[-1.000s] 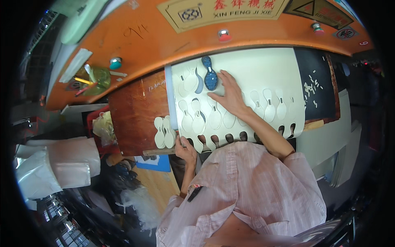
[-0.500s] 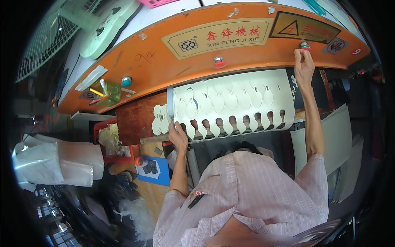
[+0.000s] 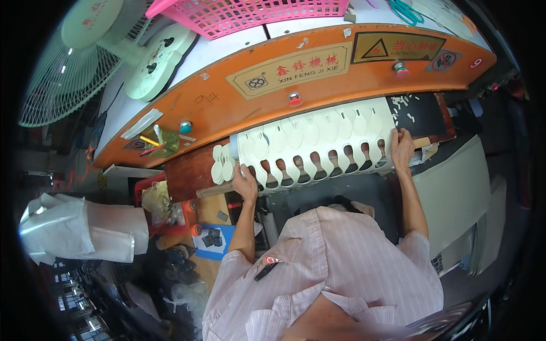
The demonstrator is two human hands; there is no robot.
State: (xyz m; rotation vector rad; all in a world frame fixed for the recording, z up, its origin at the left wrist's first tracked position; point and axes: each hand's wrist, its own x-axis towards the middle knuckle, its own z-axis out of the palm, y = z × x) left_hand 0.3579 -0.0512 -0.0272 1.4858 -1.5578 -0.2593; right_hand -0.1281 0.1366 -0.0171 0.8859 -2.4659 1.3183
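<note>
A cream-white sheet (image 3: 307,134) lies under the orange machine's front edge, with a row of sole-shaped outlines cut in it and a row of sole-shaped openings along its near side. My left hand (image 3: 245,183) grips the sheet's near left corner, its fingers closed at the edge. At the right end, my right hand (image 3: 402,150) has its fingers closed on the sheet's edge. Beside my left hand, several cut-out sole-shaped pieces (image 3: 222,165) lie in a small pile on the brown board. Parts of both hands' fingertips are hidden.
The orange machine front (image 3: 227,119) carries red buttons (image 3: 401,69) and a green button (image 3: 185,127). White scraps (image 3: 407,105) lie on the black surface at right. Large sheets (image 3: 455,187) stand at far right. A fan (image 3: 74,62) and a pink basket (image 3: 244,16) stand on top.
My right hand has come down from the red button at the machine's right to the sheet's right edge. My left hand stays at the near left corner. The view has shifted slightly.
</note>
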